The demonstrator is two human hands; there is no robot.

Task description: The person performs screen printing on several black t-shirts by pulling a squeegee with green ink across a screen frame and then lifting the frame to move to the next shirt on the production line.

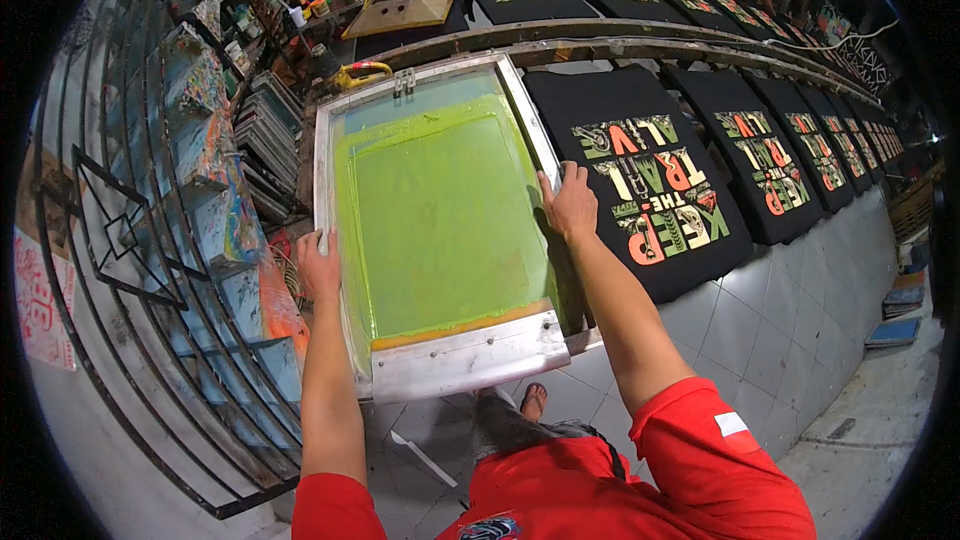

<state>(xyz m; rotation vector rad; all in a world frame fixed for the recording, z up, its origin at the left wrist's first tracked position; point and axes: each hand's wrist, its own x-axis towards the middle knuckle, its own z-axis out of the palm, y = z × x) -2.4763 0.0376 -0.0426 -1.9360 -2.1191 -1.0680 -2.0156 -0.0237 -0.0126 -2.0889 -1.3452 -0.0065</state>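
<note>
A screen printing frame [322, 155] with pale metal sides lies in front of me, its mesh [440, 220] coated in bright green ink. My left hand [319, 265] is closed on the frame's left side, fingers over the edge. My right hand [570, 202] grips the right side a little farther away, its fingers curled over the rail. Across the near end of the mesh rests a wide squeegee [470, 358] with a whitish holder and an orange-yellow blade edge. Neither hand touches it. What lies under the frame is hidden.
Black printed T-shirts [640, 180] lie on boards in a row to the right, with another row behind a long rail [590, 32]. A black metal grille [130, 240] stands at left beside stacked screens [270, 140]. A yellow-handled tool [362, 73] sits beyond the frame.
</note>
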